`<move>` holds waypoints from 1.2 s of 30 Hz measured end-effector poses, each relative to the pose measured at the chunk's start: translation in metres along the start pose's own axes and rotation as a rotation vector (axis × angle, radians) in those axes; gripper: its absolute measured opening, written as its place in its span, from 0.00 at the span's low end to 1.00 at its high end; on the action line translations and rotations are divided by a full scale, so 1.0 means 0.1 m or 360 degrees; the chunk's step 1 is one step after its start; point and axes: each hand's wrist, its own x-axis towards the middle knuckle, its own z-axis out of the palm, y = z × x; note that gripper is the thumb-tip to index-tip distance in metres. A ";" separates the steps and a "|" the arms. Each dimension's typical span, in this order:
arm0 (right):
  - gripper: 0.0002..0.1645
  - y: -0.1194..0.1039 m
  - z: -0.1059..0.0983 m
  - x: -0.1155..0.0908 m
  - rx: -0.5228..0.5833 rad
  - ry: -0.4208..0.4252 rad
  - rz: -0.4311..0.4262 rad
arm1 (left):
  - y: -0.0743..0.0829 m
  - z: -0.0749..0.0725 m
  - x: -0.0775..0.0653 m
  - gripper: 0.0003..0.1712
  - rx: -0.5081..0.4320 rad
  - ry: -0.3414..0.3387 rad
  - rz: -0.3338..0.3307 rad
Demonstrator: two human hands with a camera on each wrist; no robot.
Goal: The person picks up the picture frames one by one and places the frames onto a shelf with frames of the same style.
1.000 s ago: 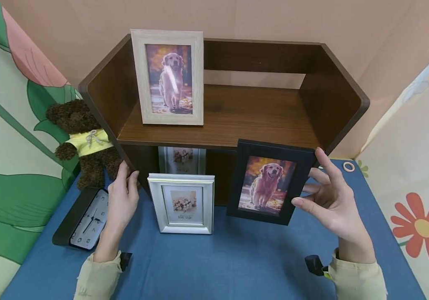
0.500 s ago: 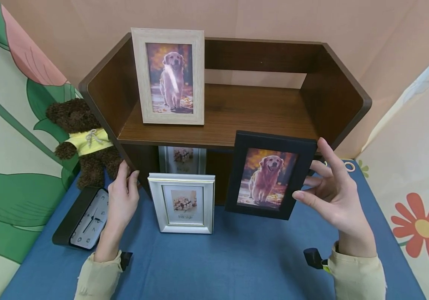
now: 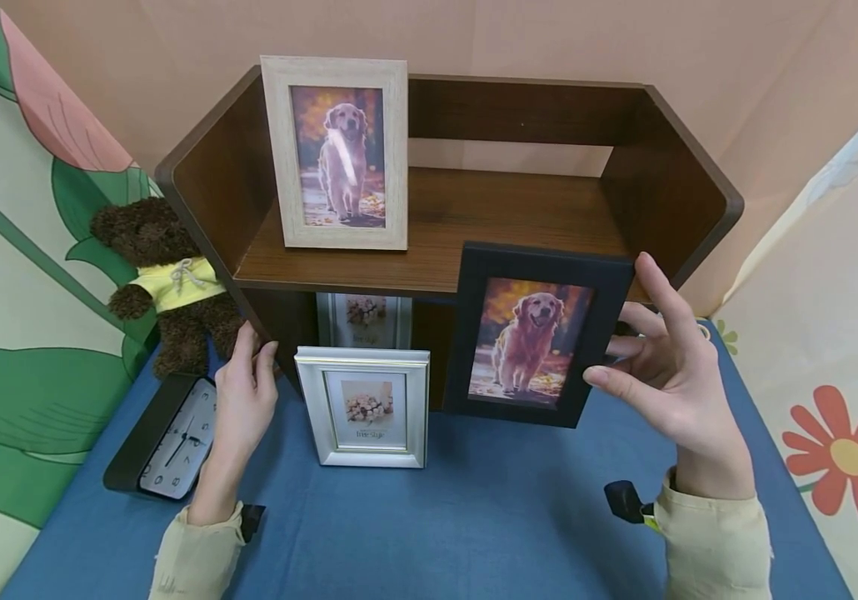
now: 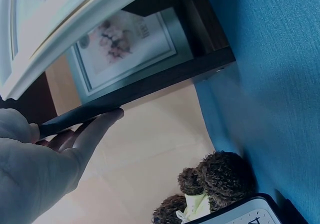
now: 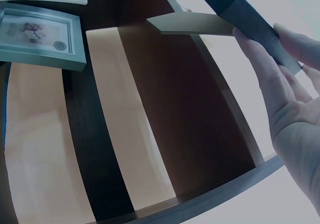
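My right hand (image 3: 676, 379) pinches a black picture frame (image 3: 466, 333) by its right edge, thumb in front and fingers behind. The frame, with a golden retriever photo, is held tilted in front of the shelf board's right half. In the right wrist view it shows edge-on, its stand (image 5: 192, 23) swung out behind. My left hand (image 3: 247, 392) grips the front edge of the brown wooden shelf's (image 3: 519, 217) left side panel, between thumb and fingers. A whitewashed frame (image 3: 335, 237) stands on the upper board at left. A silver frame (image 3: 372, 458) stands before the shelf.
Inside the lower compartment stands another silver-grey frame (image 3: 327, 321), partly hidden. At left are a black-cased clock (image 3: 177, 442) and a brown teddy bear (image 3: 182, 287) in a yellow top. A blue cloth (image 3: 474, 533) covers the table. Walls stand behind and on both sides.
My right hand has raised the black frame and shifted it slightly left, its top now overlapping the upper board's front. My left hand keeps its place on the shelf panel.
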 end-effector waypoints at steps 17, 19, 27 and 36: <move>0.58 -0.04 0.09 0.19 0.0186 0.0083 -0.0061 | 0.00 0.00 0.00 0.23 -0.0001 0.0002 0.0011; 0.59 -0.04 0.10 0.22 0.0201 0.0082 -0.0067 | 0.00 -0.01 0.00 0.22 0.0000 0.0004 0.0012; 0.58 -0.06 0.10 0.30 0.0196 0.0107 -0.0099 | -0.02 -0.01 0.00 0.22 0.0027 0.0008 0.0014; 0.58 -0.07 0.07 0.39 0.0254 0.0157 -0.0149 | 0.00 0.00 0.00 0.23 0.0017 0.0009 0.0026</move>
